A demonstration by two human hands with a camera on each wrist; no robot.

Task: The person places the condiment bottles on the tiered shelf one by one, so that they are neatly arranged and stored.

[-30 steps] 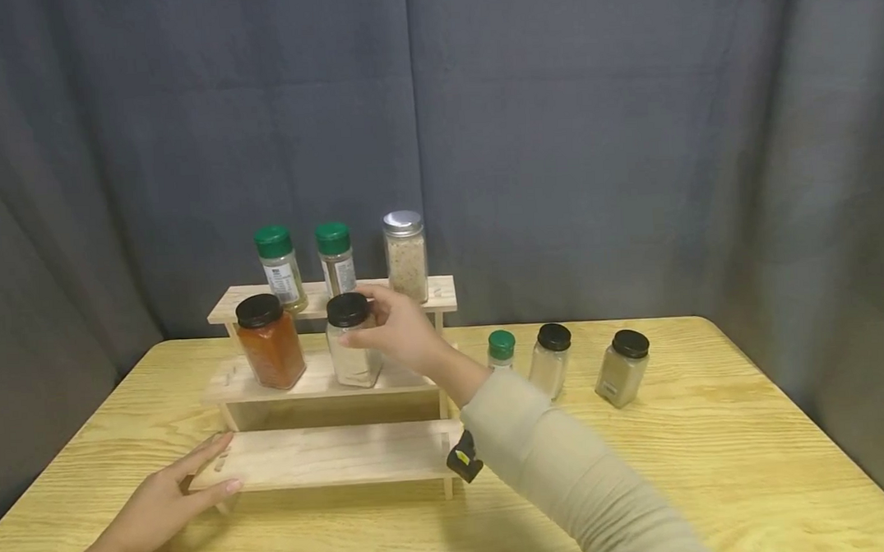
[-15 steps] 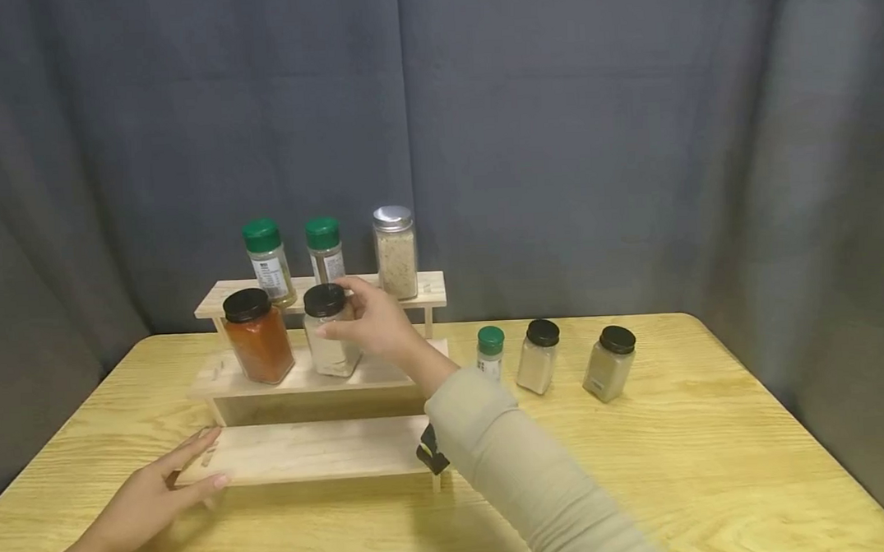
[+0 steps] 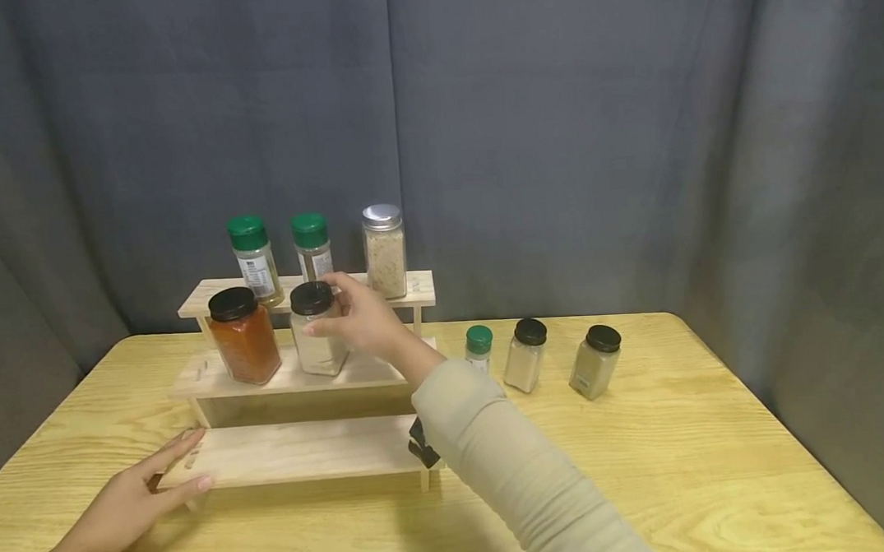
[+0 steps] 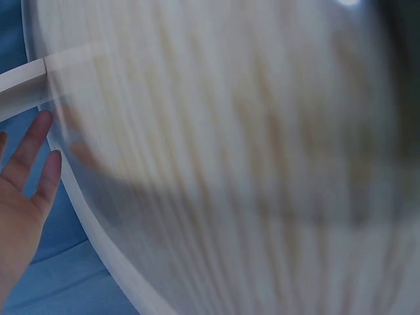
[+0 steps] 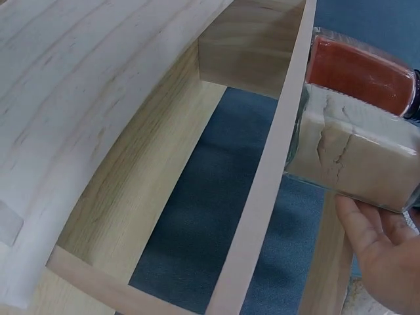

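My right hand (image 3: 365,316) holds a glass jar of pale powder (image 3: 315,347) with a black lid on the middle tier of a wooden three-tier rack (image 3: 301,451). Thumb and fingers lie on either side of the jar. Close to its left stands a jar of orange-red powder (image 3: 245,350), also black-lidded. In the right wrist view, the pale jar (image 5: 357,151) stands beside the red one (image 5: 361,75), with fingertips against its side. My left hand (image 3: 129,500) rests at the left end of the bottom tier, fingers extended and thumb at the front edge.
On the top tier stand two green-capped spice bottles (image 3: 256,268) and a silver-lidded jar (image 3: 385,258). To the rack's right, a small green-capped bottle (image 3: 479,348) and two black-lidded jars (image 3: 525,359) stand on the wooden table (image 3: 679,447). Grey curtains (image 3: 540,140) hang behind.
My right hand has shifted the pale-powder jar slightly left, nearer the orange-red jar. The left hand stays at the rack's end. The whole head view has drifted, moving the scene left.
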